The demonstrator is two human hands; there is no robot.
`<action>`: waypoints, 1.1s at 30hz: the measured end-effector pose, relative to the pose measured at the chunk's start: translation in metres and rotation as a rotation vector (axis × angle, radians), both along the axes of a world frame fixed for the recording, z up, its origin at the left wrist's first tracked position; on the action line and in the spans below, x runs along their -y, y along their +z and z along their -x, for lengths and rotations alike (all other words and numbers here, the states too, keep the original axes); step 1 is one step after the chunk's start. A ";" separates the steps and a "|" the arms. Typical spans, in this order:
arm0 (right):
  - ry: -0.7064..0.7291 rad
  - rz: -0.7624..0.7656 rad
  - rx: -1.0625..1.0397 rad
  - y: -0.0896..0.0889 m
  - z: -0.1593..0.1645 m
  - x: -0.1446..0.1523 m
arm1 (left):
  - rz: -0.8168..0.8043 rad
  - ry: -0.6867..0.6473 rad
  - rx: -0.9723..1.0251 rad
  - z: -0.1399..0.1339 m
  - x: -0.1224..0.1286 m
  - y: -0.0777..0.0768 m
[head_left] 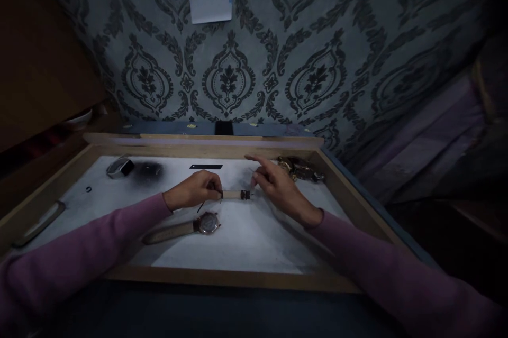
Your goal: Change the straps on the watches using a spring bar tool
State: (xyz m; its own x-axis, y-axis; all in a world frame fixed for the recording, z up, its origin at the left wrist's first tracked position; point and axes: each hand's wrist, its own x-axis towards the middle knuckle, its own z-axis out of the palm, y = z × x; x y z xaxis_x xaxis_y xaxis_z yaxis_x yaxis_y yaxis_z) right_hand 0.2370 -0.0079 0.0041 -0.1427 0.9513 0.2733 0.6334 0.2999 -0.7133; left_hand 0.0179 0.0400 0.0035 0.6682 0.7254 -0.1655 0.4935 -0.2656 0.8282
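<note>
My left hand (195,189) is closed, its fingertips pinching one end of a watch strap (232,194). The pale inner side of this strap faces up, and a dark end with a buckle (246,195) points right. Just beyond that end is my right hand (278,185), index finger stretched out, thumb and other fingers drawn together. Whatever they pinch is too small to make out. Below my left hand lies a round watch (208,223) with one strap half (170,233) attached, running left. A thin dark stick shape (200,207) shows under my left hand.
A wooden-rimmed tray (238,273) surrounds the work. Inside lie a black blade-like strip (206,166), a metal-banded watch (120,167), several watches piled at the right (301,169), a small dark ring (88,189) and a curved band (42,226). Behind sits a black object (224,128).
</note>
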 end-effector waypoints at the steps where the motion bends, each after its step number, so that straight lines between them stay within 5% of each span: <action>1: -0.006 -0.031 -0.009 0.001 0.001 0.002 | 0.021 -0.003 0.011 0.000 0.000 0.000; 19: 0.192 -0.134 0.312 -0.022 0.020 0.003 | 0.104 0.007 0.036 0.000 -0.001 -0.006; 33: 0.232 -0.016 0.248 -0.029 0.023 0.003 | -0.007 -0.017 -0.023 -0.002 0.008 -0.002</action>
State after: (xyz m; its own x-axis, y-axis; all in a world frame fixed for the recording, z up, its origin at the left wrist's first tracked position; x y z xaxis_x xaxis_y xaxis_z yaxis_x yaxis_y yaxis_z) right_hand 0.2144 -0.0112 -0.0249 -0.4188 0.8815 0.2182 0.7004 0.4665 -0.5402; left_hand 0.0199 0.0325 0.0013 0.6762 0.7153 -0.1761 0.5079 -0.2795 0.8148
